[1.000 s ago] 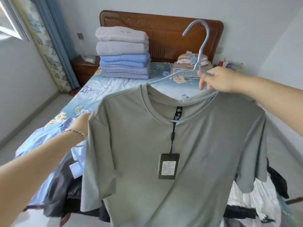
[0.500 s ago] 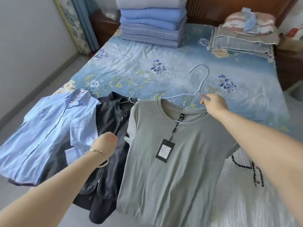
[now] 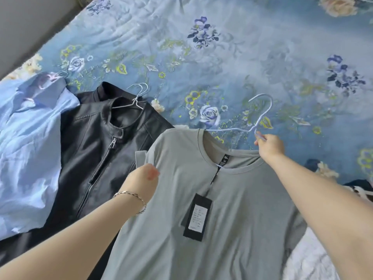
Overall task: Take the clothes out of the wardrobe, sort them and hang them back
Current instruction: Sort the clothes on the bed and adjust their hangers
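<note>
Landmark for position: black leather-look zip jacket [image 3: 96, 150], laid flat on the blue floral quilted bed [image 3: 222, 47], with two thin wire hangers [image 3: 137, 98] in its collar.

Left of the jacket: light blue collared shirt [image 3: 30, 148], creased, its edge overlapping the jacket's sleeve.

At the jacket's right side: left hand [image 3: 141, 180], silver chain bracelet [image 3: 131, 196] at the wrist. The hand meets the near edge of the item under handling. Its fingers pass out of sight at the fabric, so the grasp cannot be told.

Right of the jacket, with its edge lying over the jacket's right side: grey-green short-sleeved T-shirt [image 3: 252, 209]. Round ribbed neck, smooth plain fabric, front uppermost, one sleeve folded back. It hangs on a pale blue wire hanger [image 3: 256, 128], whose hook lies against the quilt.

Labelling: black neck label [image 3: 225, 158], its white print too small to read. Black card swing tag [image 3: 197, 217] on a black cord, carrying a white sticker with lines of print, illegible.

Further right of the jacket: right hand [image 3: 269, 145], fingers pinched on the hanger at the base of its hook.
</note>
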The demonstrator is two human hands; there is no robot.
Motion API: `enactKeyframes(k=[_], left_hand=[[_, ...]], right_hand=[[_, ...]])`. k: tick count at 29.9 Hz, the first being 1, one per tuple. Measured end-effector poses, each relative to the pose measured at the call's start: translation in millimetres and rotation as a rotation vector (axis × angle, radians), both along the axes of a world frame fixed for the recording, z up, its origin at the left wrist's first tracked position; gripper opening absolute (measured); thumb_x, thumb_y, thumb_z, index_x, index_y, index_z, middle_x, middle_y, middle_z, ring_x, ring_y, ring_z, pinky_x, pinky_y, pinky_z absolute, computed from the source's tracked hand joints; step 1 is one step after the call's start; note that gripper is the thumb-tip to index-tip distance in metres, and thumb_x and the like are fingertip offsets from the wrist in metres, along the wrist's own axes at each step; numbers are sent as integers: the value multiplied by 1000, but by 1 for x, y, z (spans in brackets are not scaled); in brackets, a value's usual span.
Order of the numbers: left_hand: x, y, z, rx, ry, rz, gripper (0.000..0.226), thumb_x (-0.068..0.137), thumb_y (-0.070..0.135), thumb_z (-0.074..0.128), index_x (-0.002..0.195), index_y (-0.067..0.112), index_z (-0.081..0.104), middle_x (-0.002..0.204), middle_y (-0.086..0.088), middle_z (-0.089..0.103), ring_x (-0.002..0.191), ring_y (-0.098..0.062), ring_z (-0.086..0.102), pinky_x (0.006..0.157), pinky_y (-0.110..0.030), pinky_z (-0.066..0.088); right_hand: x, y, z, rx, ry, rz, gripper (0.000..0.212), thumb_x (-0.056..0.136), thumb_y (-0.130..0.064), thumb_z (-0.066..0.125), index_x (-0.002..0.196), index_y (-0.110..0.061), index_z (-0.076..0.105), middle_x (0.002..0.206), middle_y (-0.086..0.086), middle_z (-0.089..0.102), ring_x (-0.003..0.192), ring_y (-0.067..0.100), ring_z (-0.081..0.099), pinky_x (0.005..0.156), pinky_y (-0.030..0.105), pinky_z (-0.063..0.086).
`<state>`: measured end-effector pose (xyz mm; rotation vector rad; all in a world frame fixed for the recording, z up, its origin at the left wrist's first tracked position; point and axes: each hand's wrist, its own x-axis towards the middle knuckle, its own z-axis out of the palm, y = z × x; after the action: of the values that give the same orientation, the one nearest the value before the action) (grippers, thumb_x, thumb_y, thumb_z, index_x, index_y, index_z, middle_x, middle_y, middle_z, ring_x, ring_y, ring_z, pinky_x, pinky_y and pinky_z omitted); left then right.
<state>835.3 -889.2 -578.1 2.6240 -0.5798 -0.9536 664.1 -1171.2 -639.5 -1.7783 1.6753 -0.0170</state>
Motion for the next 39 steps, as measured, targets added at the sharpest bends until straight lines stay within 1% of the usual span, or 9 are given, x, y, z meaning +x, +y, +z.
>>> enactKeyframes(k=[5, 10, 16, 18, 21, 24, 30, 33, 39], left_hand=[[11, -27, -31, -47, -36, -16, 17, 90, 9, 53, 84, 25, 57, 83, 11, 56, 86, -16, 52, 78, -19, 34], [6, -28, -18, -6, -4, -51, 16, 90, 9, 52, 86, 24, 57, 90, 7, 60, 90, -15, 53, 80, -19, 34], [-16, -22, 14, 107, 93, -210, 16, 90, 9, 47, 92, 23, 54, 93, 0, 60, 75, -19, 56, 60, -23, 42], [-28, -24, 28, 151, 108, -299, 17, 92, 10, 45, 100, 18, 57, 96, -3, 61, 83, -23, 58, 67, -24, 45], [-50, -27, 51, 187, 85, -446, 25, 95, 13, 40, 113, 8, 57, 105, -10, 64, 106, -27, 60, 82, -26, 46], [-77, -33, 72, 187, 56, -559, 29, 96, 13, 34, 115, 10, 56, 106, -10, 65, 104, -27, 59, 80, -26, 46], [-144, -50, 105, 1, 86, -602, 22, 92, 8, 41, 101, 11, 60, 91, -11, 63, 98, -28, 63, 83, -31, 48], [-185, -57, 118, -43, 107, -643, 22, 89, 7, 42, 100, 10, 62, 96, -14, 67, 97, -30, 63, 82, -30, 48], [-266, -86, 110, -76, 133, -659, 24, 88, 5, 43, 102, 10, 62, 93, -12, 64, 93, -28, 60, 72, -24, 41]], right_hand=[[16, -18, -50, 45, 160, 29, 15, 83, -33, 66, 83, -18, 63, 103, 11, 62, 108, 35, 53, 97, 42, 41], [-1, 12, -41, -71, 149, 174, 56, 74, -13, 71, 127, -18, 53, 138, 9, 40, 128, 28, 38, 105, 33, 30], [-52, 80, -1, 317, 194, 385, 8, 86, -14, 57, 87, -19, 64, 117, 12, 63, 102, 22, 58, 84, 23, 40], [-67, 98, 18, 468, 232, 456, 26, 87, -15, 55, 63, -23, 50, 103, 23, 67, 73, 17, 55, 67, 23, 38], [-99, 122, 64, 466, 312, 508, 14, 89, -21, 53, 77, -22, 57, 100, 12, 69, 94, 20, 61, 75, 23, 45], [-141, 138, 110, 347, 313, 452, 16, 90, -19, 51, 100, -16, 64, 117, 10, 65, 111, 23, 58, 88, 24, 43], [-245, 158, 174, 279, 329, 229, 28, 92, -21, 49, 107, -1, 64, 112, 13, 65, 99, 26, 60, 74, 26, 41], [-302, 165, 187, 279, 336, 124, 27, 93, -20, 47, 103, -1, 64, 105, 14, 65, 86, 25, 60, 62, 26, 38], [-409, 146, 181, 136, 381, 2, 13, 91, -15, 47, 84, -17, 58, 107, 4, 66, 90, 20, 60, 78, 27, 47]])
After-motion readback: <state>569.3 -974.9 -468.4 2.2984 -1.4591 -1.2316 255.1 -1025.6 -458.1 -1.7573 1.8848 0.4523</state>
